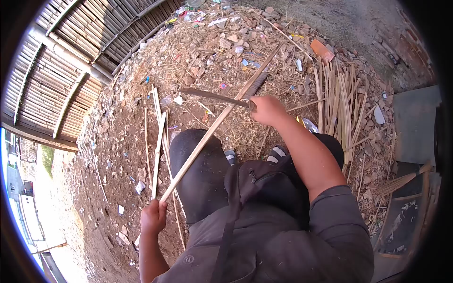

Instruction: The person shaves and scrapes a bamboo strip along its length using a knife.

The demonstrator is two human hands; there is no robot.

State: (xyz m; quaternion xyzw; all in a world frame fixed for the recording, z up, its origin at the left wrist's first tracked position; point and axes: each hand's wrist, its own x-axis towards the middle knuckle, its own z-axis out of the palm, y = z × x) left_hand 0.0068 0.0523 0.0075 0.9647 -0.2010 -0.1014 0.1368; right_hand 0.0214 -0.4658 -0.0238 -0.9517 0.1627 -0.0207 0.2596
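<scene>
My left hand [153,217] is closed around the lower end of a long pale bamboo strip [198,148]. The strip slants up and to the right, passing over my left knee, and its far end is darker. In my right hand [268,111] is the handle of a long-bladed knife [207,94], its dark blade pointing left. The blade crosses the bamboo strip close to my right fist. Fingers hide most of the handle. Beside my left leg, thinner bamboo strips [157,141] lie on the ground.
A pile of split bamboo strips [342,104] lies to the right, with a brick [322,49] at its top. A slatted bamboo wall [61,61] stands at upper left. Stones and litter cover the ground [118,155]. A broom [398,181] is at the right edge.
</scene>
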